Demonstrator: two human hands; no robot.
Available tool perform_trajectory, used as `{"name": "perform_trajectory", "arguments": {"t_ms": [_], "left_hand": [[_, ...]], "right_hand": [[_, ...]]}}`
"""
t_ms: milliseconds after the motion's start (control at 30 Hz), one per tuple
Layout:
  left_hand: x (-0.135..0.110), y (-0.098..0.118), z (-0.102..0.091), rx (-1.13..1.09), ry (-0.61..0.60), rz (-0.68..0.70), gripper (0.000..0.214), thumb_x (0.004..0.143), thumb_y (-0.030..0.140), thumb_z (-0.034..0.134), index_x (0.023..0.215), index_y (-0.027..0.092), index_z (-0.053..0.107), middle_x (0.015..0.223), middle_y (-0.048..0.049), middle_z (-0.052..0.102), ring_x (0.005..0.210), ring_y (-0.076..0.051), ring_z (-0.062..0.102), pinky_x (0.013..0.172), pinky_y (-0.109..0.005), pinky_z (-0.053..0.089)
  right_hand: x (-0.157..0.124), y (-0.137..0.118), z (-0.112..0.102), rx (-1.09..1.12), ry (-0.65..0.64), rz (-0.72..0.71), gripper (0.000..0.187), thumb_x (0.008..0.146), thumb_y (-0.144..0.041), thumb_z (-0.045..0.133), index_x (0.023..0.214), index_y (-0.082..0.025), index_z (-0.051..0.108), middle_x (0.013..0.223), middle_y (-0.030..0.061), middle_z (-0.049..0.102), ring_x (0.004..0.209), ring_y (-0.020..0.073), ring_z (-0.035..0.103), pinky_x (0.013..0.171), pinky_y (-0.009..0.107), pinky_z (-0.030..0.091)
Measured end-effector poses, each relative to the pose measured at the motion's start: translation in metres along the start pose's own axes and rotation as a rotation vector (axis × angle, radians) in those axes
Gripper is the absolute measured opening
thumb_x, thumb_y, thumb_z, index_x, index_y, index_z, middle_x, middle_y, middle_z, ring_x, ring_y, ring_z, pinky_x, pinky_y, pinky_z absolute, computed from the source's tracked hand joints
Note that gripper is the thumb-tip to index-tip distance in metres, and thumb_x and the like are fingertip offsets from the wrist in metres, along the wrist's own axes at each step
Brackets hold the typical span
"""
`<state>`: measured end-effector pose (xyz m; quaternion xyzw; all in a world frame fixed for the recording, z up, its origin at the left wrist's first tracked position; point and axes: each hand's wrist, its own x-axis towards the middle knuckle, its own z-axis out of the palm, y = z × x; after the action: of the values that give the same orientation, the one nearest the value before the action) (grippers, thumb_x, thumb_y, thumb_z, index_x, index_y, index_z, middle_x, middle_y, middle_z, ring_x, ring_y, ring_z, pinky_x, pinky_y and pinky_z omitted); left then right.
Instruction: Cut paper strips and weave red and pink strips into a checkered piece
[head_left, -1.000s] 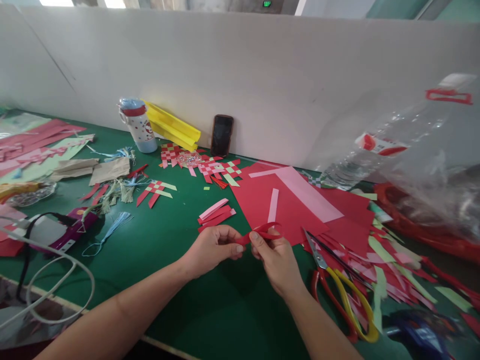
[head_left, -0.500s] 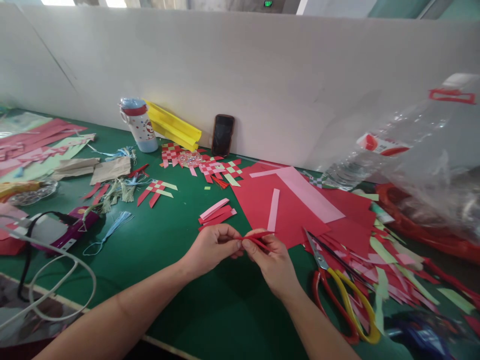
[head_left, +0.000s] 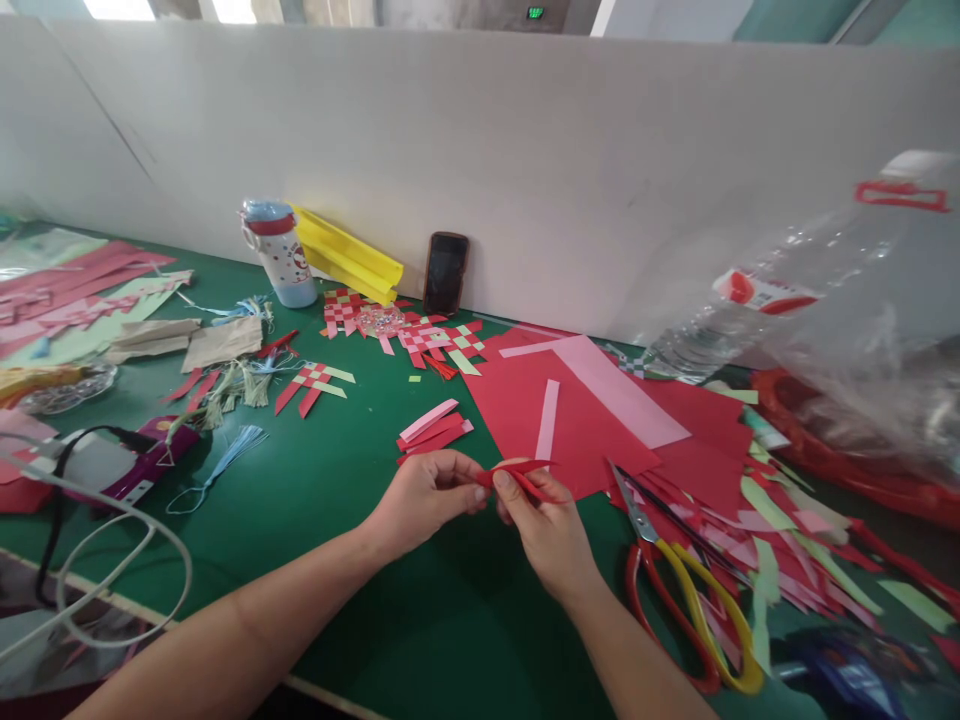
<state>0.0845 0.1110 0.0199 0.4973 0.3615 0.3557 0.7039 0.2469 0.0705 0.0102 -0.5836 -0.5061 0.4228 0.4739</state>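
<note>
Between my two hands is a folded red paper strip [head_left: 529, 468], its loose ends pointing right. My left hand [head_left: 435, 490] pinches its left end between thumb and fingers. My right hand [head_left: 536, 515] is closed on the strip too, with the thumb pressed on top near the fold. Just beyond my left hand lies a small stack of red and pink strips [head_left: 435, 430]. Large red paper sheets [head_left: 517, 400] lie past my right hand, with a pink strip [head_left: 548, 420] on them. Scissors with red and yellow handles [head_left: 652, 550] rest to the right.
Woven paper pieces [head_left: 311, 380], tassels [head_left: 229, 465] and a purple box with cables [head_left: 150, 450] lie left. A cup [head_left: 279, 255], yellow folded piece [head_left: 349, 255] and phone [head_left: 445, 273] stand along the white partition [head_left: 525, 150]. Paper scraps [head_left: 787, 550] and a plastic bottle [head_left: 780, 270] are right.
My right thumb has shifted slightly up and right along the red strip, and its loose ends have spread a little. My left hand keeps its pinch.
</note>
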Motion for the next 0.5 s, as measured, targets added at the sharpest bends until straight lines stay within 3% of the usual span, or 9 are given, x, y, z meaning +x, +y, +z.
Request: {"name": "perform_trajectory", "arguments": {"t_ms": [267, 500], "left_hand": [[-0.001, 0.004, 0.002, -0.002, 0.029, -0.016, 0.028, 0.072, 0.037, 0.075, 0.08, 0.012, 0.065, 0.072, -0.0022, 0.067, 0.065, -0.011, 0.062, 0.066, -0.024, 0.051], [0.001, 0.001, 0.003, -0.004, 0.042, -0.045, 0.023, 0.069, 0.029, 0.076, 0.076, 0.013, 0.06, 0.069, -0.0012, 0.067, 0.064, -0.011, 0.062, 0.065, -0.024, 0.05]], "right_hand": [[0.002, -0.009, 0.002, 0.024, 0.002, -0.02, 0.034, 0.08, -0.052, 0.065, 0.079, -0.018, 0.065, 0.059, -0.0013, 0.054, 0.054, 0.0121, 0.046, 0.051, 0.024, 0.039], [0.001, -0.011, 0.0, -0.056, -0.006, -0.066, 0.036, 0.086, -0.054, 0.057, 0.075, -0.02, 0.061, 0.056, -0.002, 0.049, 0.053, 0.0131, 0.045, 0.05, 0.025, 0.037]]}}
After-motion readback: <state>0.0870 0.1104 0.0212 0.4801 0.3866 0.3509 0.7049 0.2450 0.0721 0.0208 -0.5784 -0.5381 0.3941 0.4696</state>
